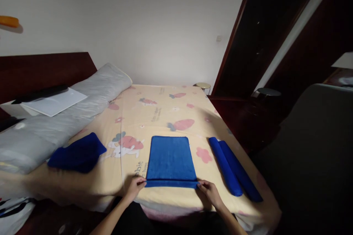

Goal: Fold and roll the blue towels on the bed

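Observation:
A blue towel (pixel 171 158) lies flat on the bed, its near edge turned over into a narrow strip. My left hand (pixel 135 187) pinches the left end of that strip, and my right hand (pixel 209 190) pinches the right end. To the right lie two rolled blue towels (pixel 226 167), side by side and slightly angled. Another blue towel (pixel 78 153) sits crumpled at the left, close to the pillow.
The bed has a patterned sheet (pixel 157 117). A long grey pillow (pixel 102 84) runs along the dark headboard (pixel 49 71), with white papers (pixel 55 101) on it. Stools (pixel 203 86) stand beyond the bed, and a dark chair back (pixel 311 136) rises at right.

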### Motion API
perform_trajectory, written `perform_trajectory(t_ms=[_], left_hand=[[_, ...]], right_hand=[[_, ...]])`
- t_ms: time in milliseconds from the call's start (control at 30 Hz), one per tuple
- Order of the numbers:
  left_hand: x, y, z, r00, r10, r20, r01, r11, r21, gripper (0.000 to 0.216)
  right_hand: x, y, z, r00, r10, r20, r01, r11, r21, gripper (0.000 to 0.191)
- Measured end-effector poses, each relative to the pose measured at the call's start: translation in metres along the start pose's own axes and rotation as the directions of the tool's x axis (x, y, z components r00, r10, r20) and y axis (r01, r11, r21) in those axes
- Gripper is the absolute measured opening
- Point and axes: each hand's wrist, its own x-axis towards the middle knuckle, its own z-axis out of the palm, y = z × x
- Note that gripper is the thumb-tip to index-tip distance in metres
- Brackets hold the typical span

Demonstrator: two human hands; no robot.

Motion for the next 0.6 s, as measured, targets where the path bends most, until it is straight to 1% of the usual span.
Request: perform_trajectory(t_ms=[100, 267, 467, 600], left_hand=[[0.006, 0.003, -0.001, 1.0, 0.002, 0.007, -0.002, 1.0, 0.017, 0.032], [0.015, 0.008, 0.002, 1.0, 0.019, -0.009, -0.018, 0.996, 0.084, 0.025], [0.005, 0.006, 0.006, 0.997, 0.058, -0.054, -0.044, 0.974, 0.221, 0.01], [0.004, 0.004, 0.005, 0.995, 0.086, -0.058, -0.067, 0.96, 0.271, 0.005]], right_hand=[[0.003, 0.001, 0.001, 1.0, -0.007, -0.03, 0.005, 0.999, -0.053, 0.058], [0.006, 0.002, 0.006, 0.995, -0.044, -0.091, 0.027, 0.982, -0.186, 0.047], [-0.009, 0.005, 0.022, 0.977, -0.095, -0.189, 0.022, 0.934, -0.358, 0.036], [-0.011, 0.008, 0.033, 0.949, -0.158, -0.271, 0.022, 0.896, -0.444, 0.039]])
